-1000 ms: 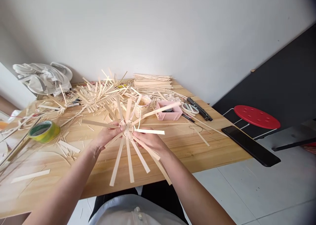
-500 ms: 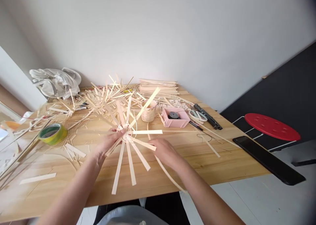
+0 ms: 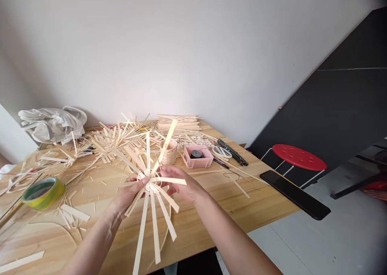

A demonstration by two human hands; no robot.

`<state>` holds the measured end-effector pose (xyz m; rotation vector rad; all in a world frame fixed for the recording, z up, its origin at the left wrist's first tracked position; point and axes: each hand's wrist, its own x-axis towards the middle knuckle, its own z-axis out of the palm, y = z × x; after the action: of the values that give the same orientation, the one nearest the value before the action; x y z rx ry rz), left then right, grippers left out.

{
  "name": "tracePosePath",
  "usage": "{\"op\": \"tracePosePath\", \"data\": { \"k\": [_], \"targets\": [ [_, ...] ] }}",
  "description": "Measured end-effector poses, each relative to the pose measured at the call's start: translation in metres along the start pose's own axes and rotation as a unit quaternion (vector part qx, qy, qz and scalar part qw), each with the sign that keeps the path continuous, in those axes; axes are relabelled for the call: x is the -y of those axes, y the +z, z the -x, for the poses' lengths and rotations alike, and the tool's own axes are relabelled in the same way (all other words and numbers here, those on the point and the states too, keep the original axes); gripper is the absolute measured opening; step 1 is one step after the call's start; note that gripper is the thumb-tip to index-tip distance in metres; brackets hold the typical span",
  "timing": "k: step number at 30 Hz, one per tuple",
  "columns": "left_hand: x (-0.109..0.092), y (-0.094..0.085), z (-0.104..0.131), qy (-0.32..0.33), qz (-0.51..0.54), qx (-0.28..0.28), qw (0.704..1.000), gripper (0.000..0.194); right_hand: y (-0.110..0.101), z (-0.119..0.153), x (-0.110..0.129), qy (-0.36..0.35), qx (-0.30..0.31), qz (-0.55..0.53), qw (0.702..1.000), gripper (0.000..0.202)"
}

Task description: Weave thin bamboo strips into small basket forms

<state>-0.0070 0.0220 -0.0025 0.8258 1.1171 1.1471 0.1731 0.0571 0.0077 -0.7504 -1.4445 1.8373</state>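
Note:
A star of flat pale bamboo strips (image 3: pixel 154 222) fans out around a small woven centre in front of me. My left hand (image 3: pixel 130 192) grips that centre from the left, its thumb pressed on top. My right hand (image 3: pixel 181 184) is at the right side of the centre, with curled fingers partly hidden behind the strips. A thin weaving strip (image 3: pixel 168 226) runs from beside these fingers and curves down toward the table's front edge. Just behind the star stands a small woven cup (image 3: pixel 169 154).
Loose strips (image 3: pixel 111 140) are heaped at the back, beside a stacked bundle (image 3: pixel 178 124). A pink crate (image 3: pixel 198 161) holds a black spool; scissors (image 3: pixel 222 152) lie right of it. A tape roll (image 3: pixel 44 192) is at left, a phone (image 3: pixel 294 194) at the right edge.
My right hand has moved left and up, in to the centre of the star, and the thin strip's tail has swung left. The view has tilted up and turned right.

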Motion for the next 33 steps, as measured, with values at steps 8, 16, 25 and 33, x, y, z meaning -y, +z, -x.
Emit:
{"op": "tracePosePath", "data": {
  "k": [8, 16, 25, 33],
  "targets": [
    [-0.001, 0.005, -0.009, 0.057, -0.152, 0.082, 0.983, 0.036, 0.013, 0.0, 0.005, 0.033, 0.063, -0.077, 0.994, 0.042],
    [-0.009, -0.005, -0.005, 0.024, -0.218, 0.168, 0.961, 0.029, 0.006, -0.001, -0.006, 0.034, -0.058, -0.03, 0.997, 0.025],
    [-0.009, 0.002, -0.002, 0.011, -0.285, 0.143, 0.948, 0.034, 0.011, -0.002, -0.009, -0.06, -0.042, -0.034, 0.997, 0.037],
    [-0.009, -0.002, -0.003, 0.021, -0.278, 0.163, 0.946, 0.028, 0.005, 0.0, -0.014, -0.053, -0.083, -0.024, 0.995, 0.036]
  ]
}}
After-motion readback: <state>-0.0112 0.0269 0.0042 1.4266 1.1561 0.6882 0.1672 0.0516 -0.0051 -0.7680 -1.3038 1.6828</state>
